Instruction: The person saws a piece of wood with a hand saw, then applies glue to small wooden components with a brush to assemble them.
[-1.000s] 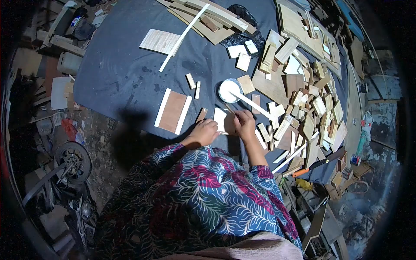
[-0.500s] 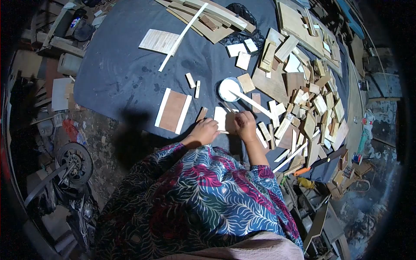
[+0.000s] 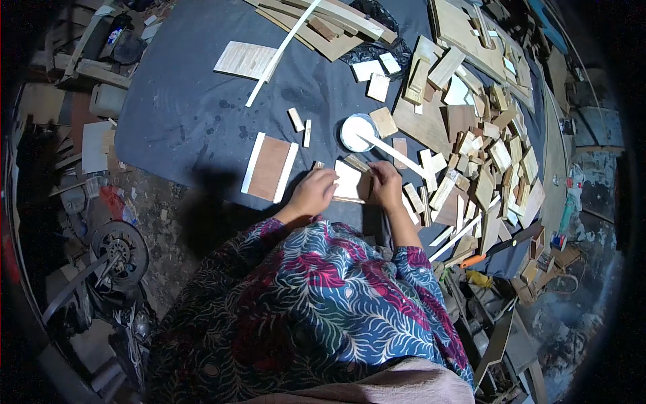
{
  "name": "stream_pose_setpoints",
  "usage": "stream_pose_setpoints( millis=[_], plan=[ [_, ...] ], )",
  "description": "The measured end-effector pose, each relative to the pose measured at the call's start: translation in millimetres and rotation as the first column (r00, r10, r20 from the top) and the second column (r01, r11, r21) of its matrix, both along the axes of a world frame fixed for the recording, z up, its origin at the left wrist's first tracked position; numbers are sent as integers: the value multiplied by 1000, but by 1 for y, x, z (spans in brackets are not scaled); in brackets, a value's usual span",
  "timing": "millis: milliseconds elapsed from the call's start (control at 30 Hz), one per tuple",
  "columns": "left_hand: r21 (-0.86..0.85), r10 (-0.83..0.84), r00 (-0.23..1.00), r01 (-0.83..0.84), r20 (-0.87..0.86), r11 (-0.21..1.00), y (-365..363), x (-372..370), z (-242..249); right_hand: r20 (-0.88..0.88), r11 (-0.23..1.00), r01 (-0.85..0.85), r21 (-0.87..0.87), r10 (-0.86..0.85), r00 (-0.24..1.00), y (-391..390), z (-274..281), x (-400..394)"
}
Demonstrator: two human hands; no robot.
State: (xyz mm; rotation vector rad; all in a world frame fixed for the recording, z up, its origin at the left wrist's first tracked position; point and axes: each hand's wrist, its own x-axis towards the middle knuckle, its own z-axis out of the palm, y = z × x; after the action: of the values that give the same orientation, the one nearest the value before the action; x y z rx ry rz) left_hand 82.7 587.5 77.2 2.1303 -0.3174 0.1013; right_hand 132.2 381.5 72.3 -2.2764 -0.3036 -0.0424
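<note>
A small white-faced board (image 3: 348, 180) lies at the table's front edge, a thin wooden strip along its near side. My left hand (image 3: 311, 194) is at the board's left edge, fingers curled together against it. At the far right corner my right hand (image 3: 387, 185) pinches the end of a short wooden strip (image 3: 356, 163), which slants over the board's far edge. Part of a small wood block (image 3: 318, 165) shows behind my left hand. Beyond the board stands a round tub of white paste (image 3: 359, 131), a long flat stick (image 3: 397, 156) resting in it.
A brown panel with white side strips (image 3: 270, 168) lies to the left. Two small blocks (image 3: 296, 120) sit beyond it. Many wood offcuts (image 3: 498, 158) are heaped at the right, near an orange-handled saw (image 3: 473, 260). Longer boards (image 3: 330, 44) lie at the back.
My left hand has moved from the board's near edge to its left side. My right hand has shifted slightly, and the short strip now lies across the board's far edge.
</note>
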Motion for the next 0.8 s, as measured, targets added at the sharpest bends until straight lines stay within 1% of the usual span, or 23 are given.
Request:
stream_pose_setpoints(
  millis=[33,133,200,267,333,367,433,467,500,533,567,633,667,733,800],
  plan=[
    [3,-1,1000,1,-2,1000,2,3,2,-20,1000,-13,6,13,1000,1,1,2],
    [-79,168,981,-175,-96,981,6,10,7,-48,999,-28,28,29,998,2,-1,5],
    [-78,187,978,-194,-88,978,8,15,4,-59,999,-38,32,40,997,4,-1,7],
    [-76,206,975,-212,-83,974,9,18,0,64,996,-78,-47,81,995,6,-4,8],
    [-58,217,969,-225,-120,973,8,21,-4,71,996,-69,-62,73,995,7,-8,9],
    [-58,217,969,-225,-120,973,8,23,-3,77,995,-60,-76,66,995,7,-10,9],
    [30,160,985,-158,-69,987,8,26,-1,78,993,-76,-91,84,993,7,-14,10],
    [31,162,984,-160,-68,987,7,27,-1,78,990,-91,-107,99,992,8,-14,11],
    [75,163,984,-158,-70,985,6,28,-2,79,990,-92,-106,101,992,9,-14,11],
    [118,164,984,-155,-71,981,5,29,-2,111,986,-94,-139,110,988,11,-14,10],
    [118,162,984,-153,-71,981,4,30,-2,142,981,-94,-172,120,983,10,-15,10],
    [187,145,987,-130,-69,974,2,32,-1,153,976,-90,-197,121,981,10,-20,9],
    [187,143,987,-128,-68,974,2,33,1,163,971,-87,-222,125,979,10,-20,9],
    [258,117,986,-83,-117,963,0,36,6,138,977,-91,-195,119,983,10,-20,7],
    [264,103,988,-69,-114,962,-1,38,5,81,985,-115,-129,126,989,11,-12,6]
  ],
)
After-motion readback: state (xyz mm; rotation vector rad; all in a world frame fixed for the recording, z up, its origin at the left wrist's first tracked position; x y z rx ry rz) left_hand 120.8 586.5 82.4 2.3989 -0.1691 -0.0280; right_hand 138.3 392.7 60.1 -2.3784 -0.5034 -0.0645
